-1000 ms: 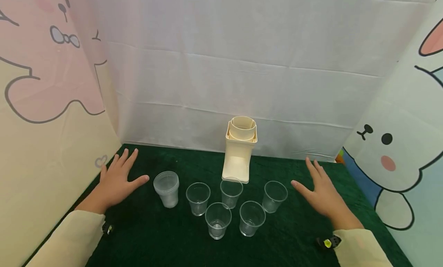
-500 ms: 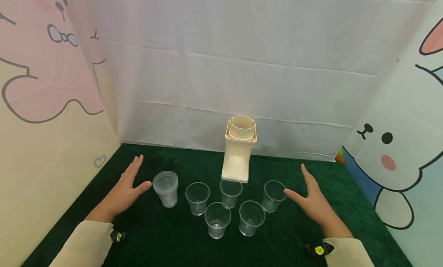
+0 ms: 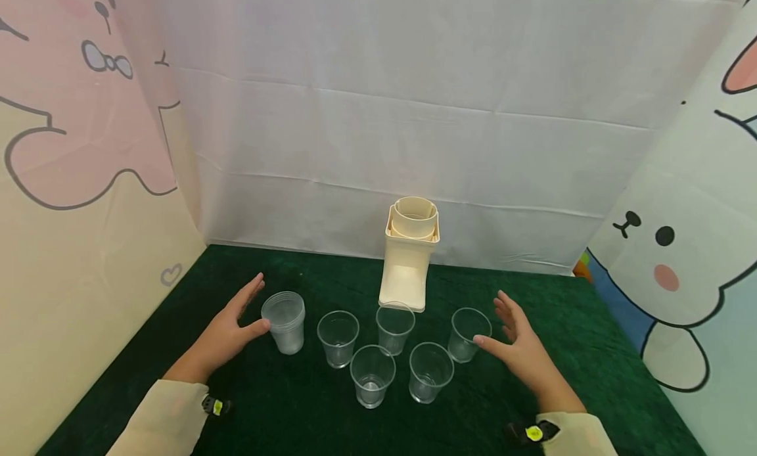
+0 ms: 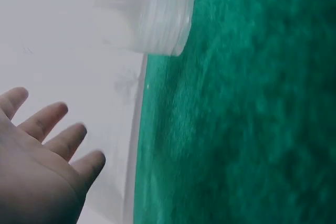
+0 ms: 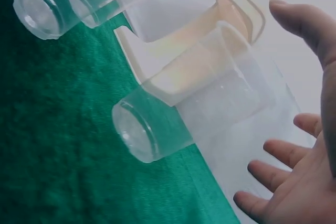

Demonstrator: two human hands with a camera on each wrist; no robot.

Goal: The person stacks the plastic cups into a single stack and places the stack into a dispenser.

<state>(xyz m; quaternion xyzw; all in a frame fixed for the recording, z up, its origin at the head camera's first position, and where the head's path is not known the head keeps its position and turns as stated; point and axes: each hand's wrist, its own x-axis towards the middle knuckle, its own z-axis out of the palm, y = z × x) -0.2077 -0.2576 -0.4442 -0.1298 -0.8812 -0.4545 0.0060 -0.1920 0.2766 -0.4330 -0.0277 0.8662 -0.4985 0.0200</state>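
The left grip point(image 3: 225, 339), spread and empty, is nearer the cup stack point(image 3: 288, 328), upright just to its right, while the right grip point(image 3: 523, 356), also spread and empty, has a single cup point(image 3: 464, 343) upright just to its left.

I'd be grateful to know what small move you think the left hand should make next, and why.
Probably the left hand should ease inward and curl around the stack of nested, translucent plastic cups. It is open and holds nothing, and its thumb overlaps the stack's left edge in the head view, though contact is unclear.
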